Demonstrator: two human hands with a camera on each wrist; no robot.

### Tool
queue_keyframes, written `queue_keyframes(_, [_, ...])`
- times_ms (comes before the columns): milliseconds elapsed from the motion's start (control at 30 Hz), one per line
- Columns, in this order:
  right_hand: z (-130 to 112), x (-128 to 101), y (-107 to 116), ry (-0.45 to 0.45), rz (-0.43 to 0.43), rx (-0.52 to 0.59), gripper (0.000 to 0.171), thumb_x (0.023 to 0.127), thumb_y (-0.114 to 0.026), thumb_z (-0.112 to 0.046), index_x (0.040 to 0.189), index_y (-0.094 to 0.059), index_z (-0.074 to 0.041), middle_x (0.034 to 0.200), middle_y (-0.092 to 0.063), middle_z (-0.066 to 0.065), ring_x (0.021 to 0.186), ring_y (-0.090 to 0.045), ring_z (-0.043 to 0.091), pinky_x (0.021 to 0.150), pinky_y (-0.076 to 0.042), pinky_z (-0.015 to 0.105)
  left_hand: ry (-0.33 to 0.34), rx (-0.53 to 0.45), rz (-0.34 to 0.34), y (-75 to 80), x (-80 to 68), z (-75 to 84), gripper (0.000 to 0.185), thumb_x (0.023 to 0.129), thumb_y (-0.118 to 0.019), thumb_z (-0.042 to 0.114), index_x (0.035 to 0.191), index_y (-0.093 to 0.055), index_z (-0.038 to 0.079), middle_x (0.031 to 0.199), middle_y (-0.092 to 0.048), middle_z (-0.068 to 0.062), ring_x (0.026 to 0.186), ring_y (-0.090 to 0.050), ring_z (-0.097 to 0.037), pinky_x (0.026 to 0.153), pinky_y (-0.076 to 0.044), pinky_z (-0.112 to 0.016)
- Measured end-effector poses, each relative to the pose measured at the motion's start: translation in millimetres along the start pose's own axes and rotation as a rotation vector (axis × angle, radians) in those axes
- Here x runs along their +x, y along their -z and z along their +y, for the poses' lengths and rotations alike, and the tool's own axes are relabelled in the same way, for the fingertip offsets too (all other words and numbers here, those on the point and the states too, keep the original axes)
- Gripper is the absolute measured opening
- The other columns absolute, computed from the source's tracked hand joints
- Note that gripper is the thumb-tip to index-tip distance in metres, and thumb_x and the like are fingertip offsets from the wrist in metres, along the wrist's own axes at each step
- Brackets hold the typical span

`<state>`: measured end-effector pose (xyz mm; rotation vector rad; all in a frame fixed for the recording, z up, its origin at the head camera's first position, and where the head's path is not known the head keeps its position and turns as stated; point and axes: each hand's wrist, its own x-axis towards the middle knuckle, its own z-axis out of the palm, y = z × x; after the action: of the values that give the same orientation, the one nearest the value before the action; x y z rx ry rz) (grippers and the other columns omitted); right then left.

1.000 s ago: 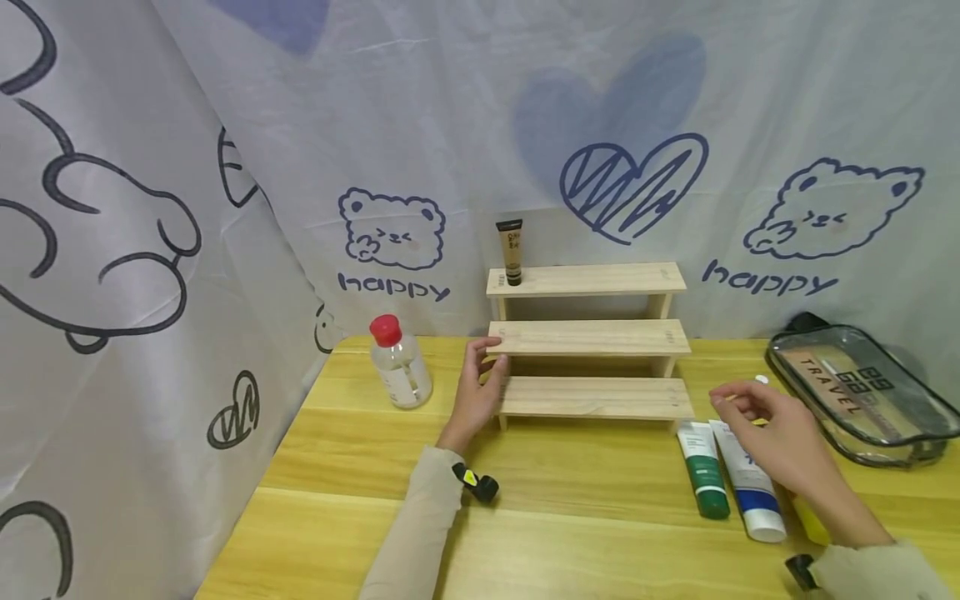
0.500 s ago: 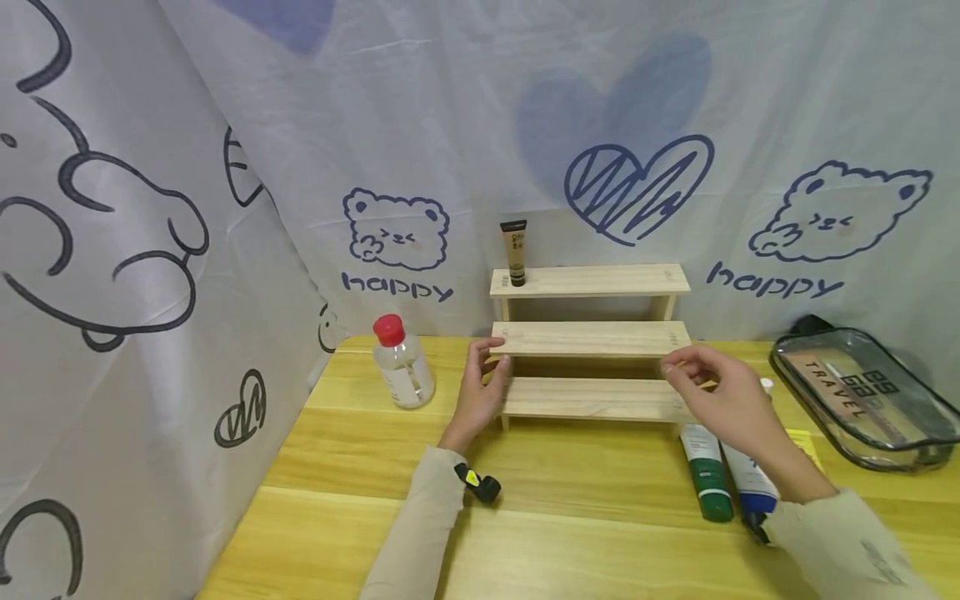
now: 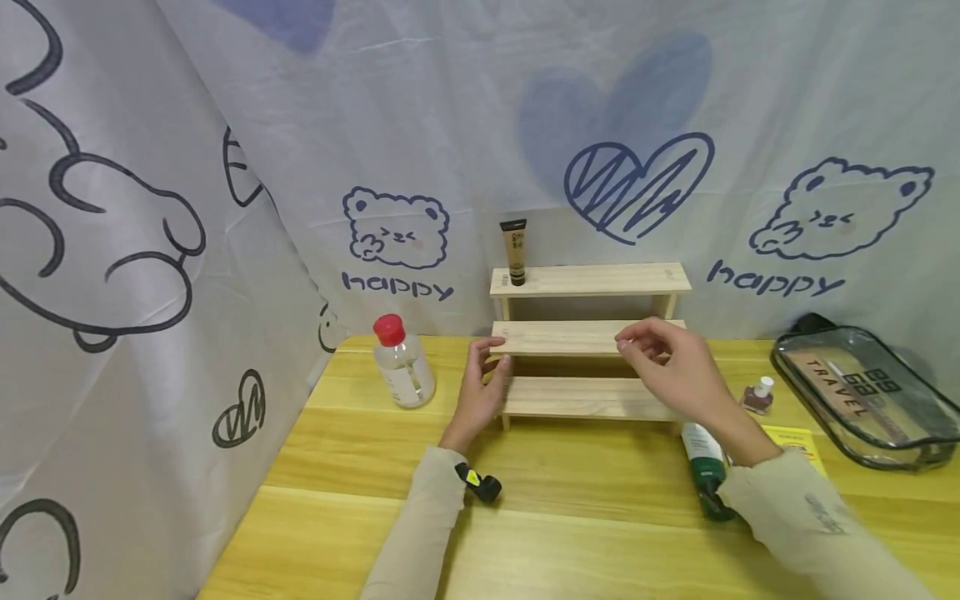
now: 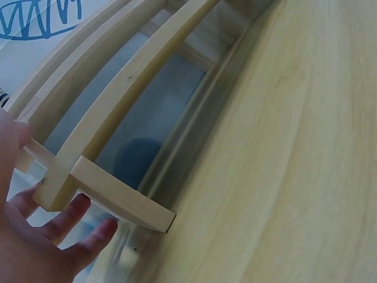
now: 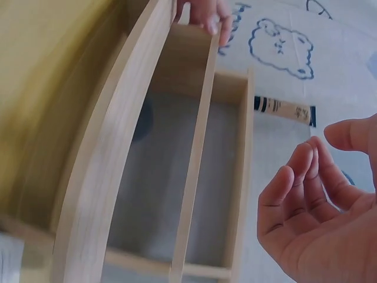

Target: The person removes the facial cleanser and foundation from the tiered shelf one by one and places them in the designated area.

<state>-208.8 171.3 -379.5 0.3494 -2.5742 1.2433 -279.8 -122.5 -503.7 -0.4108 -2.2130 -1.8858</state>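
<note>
A three-tier wooden rack (image 3: pixel 585 396) stands against the back cloth. My left hand (image 3: pixel 477 396) holds its left end, index finger at the middle shelf's edge and thumb just below; in the left wrist view several fingers (image 4: pixel 82 242) reach round the side panel. My right hand (image 3: pixel 675 367) hovers over the right part of the middle shelf, fingers bent; the right wrist view shows a gap between thumb and fingertips, with nothing in it. A small beige tube with black ends (image 3: pixel 515 252) stands on the top shelf's left end.
A clear bottle with a red cap (image 3: pixel 403 362) stands left of the rack. To the right lie a green-and-white tube (image 3: pixel 705 467), a yellow packet (image 3: pixel 797 442), a white-capped nail polish bottle (image 3: pixel 758 397) and a clear TRAVEL pouch (image 3: pixel 862 396). My right sleeve covers another tube.
My right hand has moved left from above the tubes to the middle shelf, uncovering the nail polish bottle and yellow packet. My left hand stays at the rack's left end.
</note>
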Motion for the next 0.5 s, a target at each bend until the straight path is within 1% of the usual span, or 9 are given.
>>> queue_keyframes(133, [-6.2,5.0,-6.2,-0.002,-0.014,0.045,0.018,0.109,-0.067,-0.02,0.119,-0.075,-0.007,0.103,-0.074,0.01,0.091,-0.066,0.023,0.075,-0.054,0.021,0.004,-0.001,-0.006,-0.6,0.0,0.0,0.034,0.114,-0.057,0.014,0.146,-0.048,0.007,0.162,-0.051,-0.019,0.143,-0.055,-0.043,0.121,-0.046,-0.062])
queue_keyframes(200, [-10.8,8.0,-7.5,-0.007,-0.02,0.065,0.021,0.109,-0.067,-0.021,0.122,-0.074,-0.006,0.106,-0.073,0.011,0.094,-0.067,0.025,0.074,-0.055,0.021,0.008,0.0,-0.009,-0.5,0.5,-0.2,0.034,0.114,-0.057,0.015,0.147,-0.048,0.008,0.163,-0.05,-0.018,0.142,-0.055,-0.044,0.12,-0.046,-0.062])
queue_keyframes(367, [-22.5,19.1,-9.4,-0.012,-0.029,0.102,0.026,0.11,-0.067,-0.024,0.13,-0.07,-0.008,0.114,-0.07,0.012,0.102,-0.066,0.026,0.077,-0.054,0.02,0.003,0.001,-0.009,0.6,1.2,-0.3,0.035,0.115,-0.057,0.017,0.147,-0.048,0.008,0.163,-0.05,-0.017,0.143,-0.055,-0.042,0.121,-0.046,-0.062])
queue_keyframes(500, [-29.4,27.8,-13.4,0.006,-0.03,0.149,0.026,0.109,-0.067,-0.019,0.131,-0.069,-0.005,0.118,-0.07,0.015,0.105,-0.066,0.027,0.083,-0.053,0.017,0.002,0.002,-0.003,0.7,0.7,-0.3,0.034,0.115,-0.058,0.016,0.146,-0.049,0.008,0.163,-0.051,-0.017,0.144,-0.055,-0.041,0.121,-0.045,-0.062])
